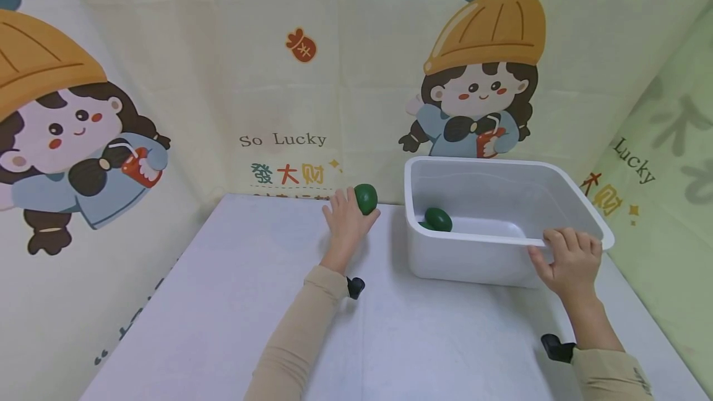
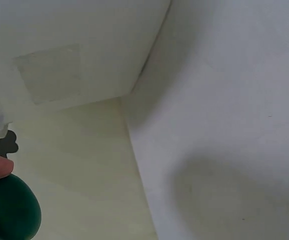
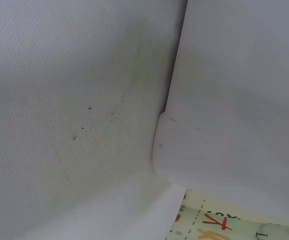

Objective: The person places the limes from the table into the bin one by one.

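Above the back of the table, my left hand [image 1: 346,223] holds a smooth dark green egg-shaped object [image 1: 366,199] between thumb and fingers. In the left wrist view the same green object [image 2: 13,209] shows at the lower left, a fingertip on its top. To the right stands a white plastic bin [image 1: 470,255]. My right hand [image 1: 574,262] grips its front rim near the right corner, fingers over the edge and thumb outside. Inside, at the left, lies a similar green object [image 1: 438,219]; part of another green one beside it is mostly hidden by the front wall.
A white cloth covers the table [image 1: 223,302]. Behind it hangs a printed curtain [image 1: 367,79] with cartoon figures and lettering, which also encloses both sides. The bin stands close to the back edge. In the right wrist view, the bin's outer wall [image 3: 244,125] fills the right side.
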`<state>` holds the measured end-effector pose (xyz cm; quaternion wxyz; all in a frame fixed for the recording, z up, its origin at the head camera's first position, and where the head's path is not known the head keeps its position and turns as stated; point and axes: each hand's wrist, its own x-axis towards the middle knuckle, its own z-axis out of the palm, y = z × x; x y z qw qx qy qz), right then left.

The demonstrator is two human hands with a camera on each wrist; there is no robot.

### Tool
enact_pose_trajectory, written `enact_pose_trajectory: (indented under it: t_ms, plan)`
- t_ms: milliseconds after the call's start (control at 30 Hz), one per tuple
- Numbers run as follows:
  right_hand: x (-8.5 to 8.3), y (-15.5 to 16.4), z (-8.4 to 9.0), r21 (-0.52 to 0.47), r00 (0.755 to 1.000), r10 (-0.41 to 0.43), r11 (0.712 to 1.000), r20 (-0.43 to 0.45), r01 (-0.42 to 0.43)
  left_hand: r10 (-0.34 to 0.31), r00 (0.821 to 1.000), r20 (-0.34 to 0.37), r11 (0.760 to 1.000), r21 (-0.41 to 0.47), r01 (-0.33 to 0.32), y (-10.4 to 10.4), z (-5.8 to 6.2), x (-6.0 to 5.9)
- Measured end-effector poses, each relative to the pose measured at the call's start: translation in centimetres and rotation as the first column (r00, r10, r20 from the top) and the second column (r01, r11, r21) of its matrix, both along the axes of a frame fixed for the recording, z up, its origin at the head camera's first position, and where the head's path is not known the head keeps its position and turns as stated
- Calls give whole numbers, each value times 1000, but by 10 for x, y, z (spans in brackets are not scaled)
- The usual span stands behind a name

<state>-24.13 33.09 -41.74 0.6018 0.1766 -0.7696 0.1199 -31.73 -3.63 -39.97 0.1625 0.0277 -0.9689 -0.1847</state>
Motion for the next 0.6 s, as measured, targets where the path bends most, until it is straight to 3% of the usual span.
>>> enact_pose_trajectory:
  t_ms: [600]
  plan:
    - [0,0,0,1,1000,-3,1000,-11,3,-61,997,-52,998,-39,59,25,40,3]
